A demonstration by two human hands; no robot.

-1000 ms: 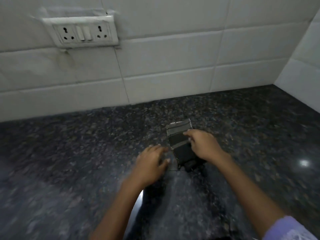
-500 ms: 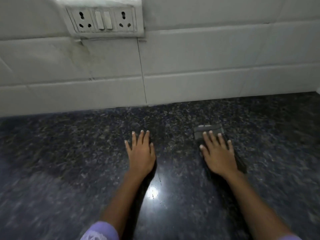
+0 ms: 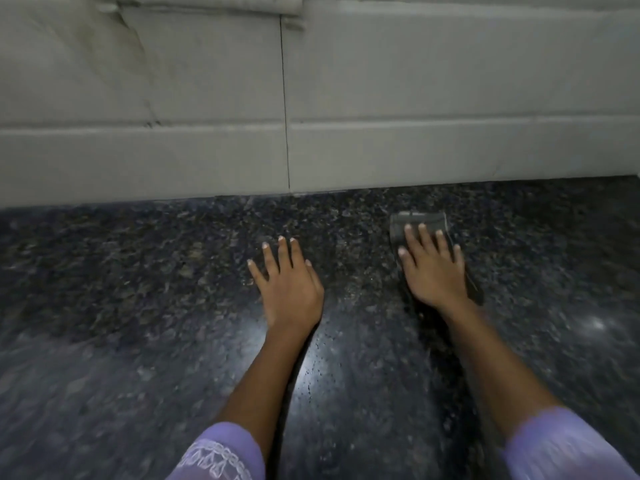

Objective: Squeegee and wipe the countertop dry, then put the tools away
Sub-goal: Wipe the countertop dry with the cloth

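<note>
Pressing flat on a dark folded cloth (image 3: pixel 420 225), the right hand (image 3: pixel 434 271) lies with its fingers spread wide and straight, not curled round anything; the palm covers most of the cloth, and only its far edge and a strip on the right show. A flat hand suits wiping, since it spreads the weight over the whole pad. The cloth sits on the far right part of the bench (image 3: pixel 138 306), near the white tiled wall (image 3: pixel 415 98) but not touching it.

The left hand (image 3: pixel 289 282) rests open and empty on the dark speckled stone, well apart from the cloth on its left, fingers splayed toward the wall. It looks placed there as a prop, to steady the person leaning forward.

Both forearms reach out from lilac sleeves (image 3: pixel 221 455) at the near edge. Bright glints on the stone between the arms may be light on a polished or damp surface; which one cannot be told. No squeegee is in sight, so the wiping stage seems to be under way, with the putting away not yet begun.
</note>
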